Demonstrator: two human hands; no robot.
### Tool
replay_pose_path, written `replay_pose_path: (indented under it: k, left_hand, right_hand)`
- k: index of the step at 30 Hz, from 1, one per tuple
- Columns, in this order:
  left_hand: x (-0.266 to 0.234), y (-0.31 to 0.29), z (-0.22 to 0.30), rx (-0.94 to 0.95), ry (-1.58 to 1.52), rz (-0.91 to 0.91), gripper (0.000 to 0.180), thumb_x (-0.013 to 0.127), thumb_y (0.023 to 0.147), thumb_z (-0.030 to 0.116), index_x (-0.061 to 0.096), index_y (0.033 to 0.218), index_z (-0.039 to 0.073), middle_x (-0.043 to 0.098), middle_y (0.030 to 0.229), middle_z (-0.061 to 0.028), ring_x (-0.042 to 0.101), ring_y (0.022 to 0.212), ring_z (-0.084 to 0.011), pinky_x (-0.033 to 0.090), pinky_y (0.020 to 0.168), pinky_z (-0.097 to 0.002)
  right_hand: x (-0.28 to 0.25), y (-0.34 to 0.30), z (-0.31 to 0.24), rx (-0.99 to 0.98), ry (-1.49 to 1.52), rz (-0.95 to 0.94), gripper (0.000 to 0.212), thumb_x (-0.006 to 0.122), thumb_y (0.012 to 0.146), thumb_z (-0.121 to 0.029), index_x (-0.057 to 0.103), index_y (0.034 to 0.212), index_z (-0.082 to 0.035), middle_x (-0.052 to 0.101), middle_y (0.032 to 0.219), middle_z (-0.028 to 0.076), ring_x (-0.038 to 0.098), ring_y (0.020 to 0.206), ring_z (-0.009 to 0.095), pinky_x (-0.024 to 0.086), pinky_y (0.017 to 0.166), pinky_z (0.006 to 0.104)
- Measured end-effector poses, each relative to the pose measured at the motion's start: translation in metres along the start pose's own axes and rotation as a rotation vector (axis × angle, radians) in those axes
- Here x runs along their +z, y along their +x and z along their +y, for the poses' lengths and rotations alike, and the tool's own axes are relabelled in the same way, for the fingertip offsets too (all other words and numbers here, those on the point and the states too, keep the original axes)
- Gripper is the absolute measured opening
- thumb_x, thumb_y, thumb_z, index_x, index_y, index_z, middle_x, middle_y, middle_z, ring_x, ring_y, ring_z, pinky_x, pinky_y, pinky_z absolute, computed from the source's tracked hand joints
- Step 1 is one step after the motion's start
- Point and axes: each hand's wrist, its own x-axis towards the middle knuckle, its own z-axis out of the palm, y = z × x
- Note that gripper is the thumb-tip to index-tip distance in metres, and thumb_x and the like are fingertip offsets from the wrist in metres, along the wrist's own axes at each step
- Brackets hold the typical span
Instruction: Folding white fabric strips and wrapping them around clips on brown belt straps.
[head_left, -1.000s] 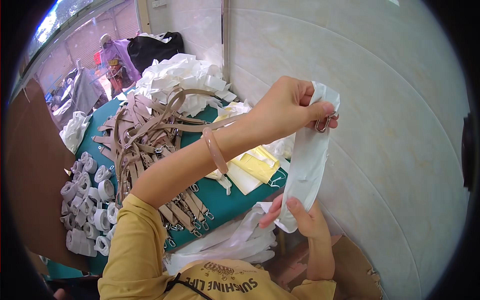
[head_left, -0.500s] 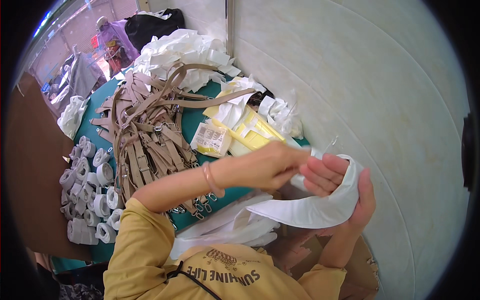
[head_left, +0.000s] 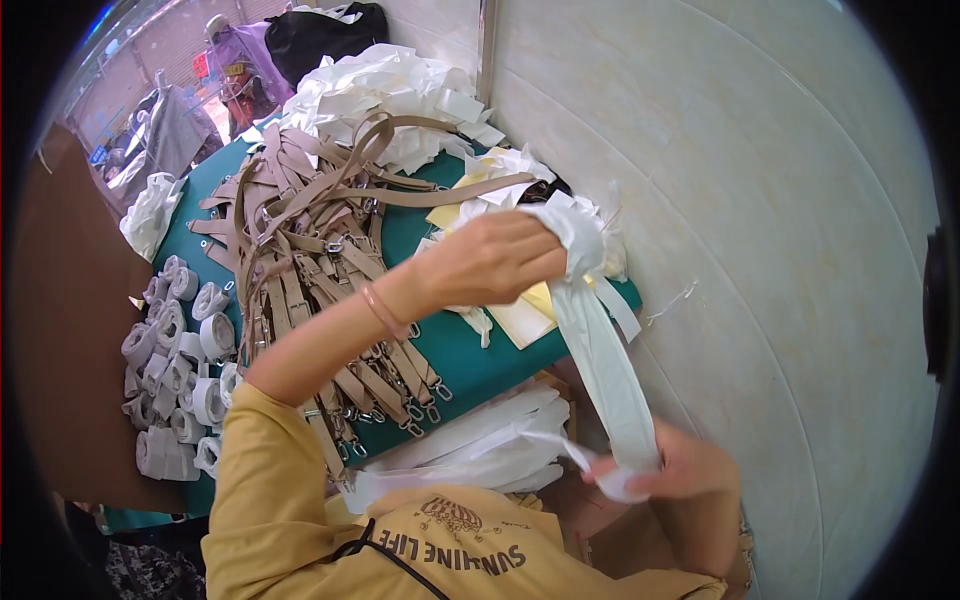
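Note:
A long, glossy white strip (head_left: 604, 375) runs between my two hands in front of the pale wall. My left hand (head_left: 505, 255), raised above the green table's right side, is closed around its upper end, where the material bunches over the knuckles. Lower down, near the table's front right corner, my right hand (head_left: 685, 465) grips the strip between thumb and fingers, slightly blurred. A narrow tail of the strip curls out to the left of that hand. Beneath my left hand lie yellow sheets (head_left: 525, 322), partly covered by my arm.
Tan straps (head_left: 310, 240) with metal clips heap on the green table (head_left: 470, 355). Rolled white bands (head_left: 195, 345) sit at left beside a brown cardboard panel (head_left: 85, 340). A white scrap pile (head_left: 385, 95) lies far back; folded white strips (head_left: 470, 445) hang at the front edge.
My hands have drawn apart: the left went up and to the left, the right went down. The strip, earlier looped round the right hand, now stretches between them.

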Motion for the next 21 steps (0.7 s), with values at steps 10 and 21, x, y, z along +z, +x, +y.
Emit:
replay_pose_path:
  k: [10,21]
  left_hand:
    - [-0.006,0.033,0.037,-0.543,-0.588,-0.752,0.015,0.065,0.077,0.014,0.059,0.081,0.0,0.063,0.073,-0.0186,0.062,0.07,-0.0368,0.048,0.065,-0.0426]
    - [-0.082,0.132,0.074,-0.787,-1.546,-1.274,0.038,0.06,0.092,0.032,0.067,0.091,-0.005,0.067,0.078,-0.0063,0.063,0.07,-0.0124,0.05,0.066,-0.0255]
  right_hand:
    - [-0.075,-0.124,0.034,-1.253,1.409,0.636,0.068,0.042,0.099,-0.028,0.008,0.149,0.003,0.014,0.155,0.02,0.016,0.143,0.034,0.013,0.118,0.0503]
    - [0.087,-0.124,0.033,-0.61,-1.722,2.899,0.048,0.059,0.091,-0.039,0.056,0.115,0.002,0.059,0.115,0.015,0.058,0.105,0.029,0.045,0.093,0.0438]
